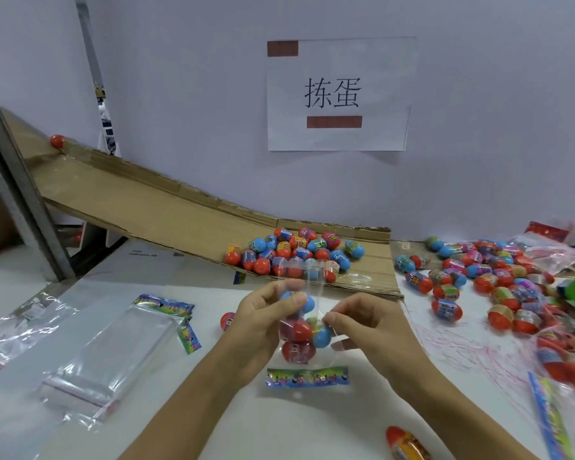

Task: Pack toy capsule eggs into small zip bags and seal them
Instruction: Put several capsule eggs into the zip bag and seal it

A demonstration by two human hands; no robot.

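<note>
The white table is lying bare in front of you. Your left hand is gripping the zip bag of eggs upright above it, your right hand pinching its right edge; the cardboard ramp is sitting just beyond.

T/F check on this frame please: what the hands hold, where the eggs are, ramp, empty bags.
1. Both hands hold one clear bag with eggs inside. True: the left hand and right hand grip it from either side.
2. The bag in hand is empty. False: red and blue eggs show through it.
3. A pile of eggs sits at the low end of the cardboard ramp. True.
4. The top of the ramp holds no egg. False: a lone red egg sits there.
5. The stack of empty bags lies right of the hands. False: it lies to their left.
</note>
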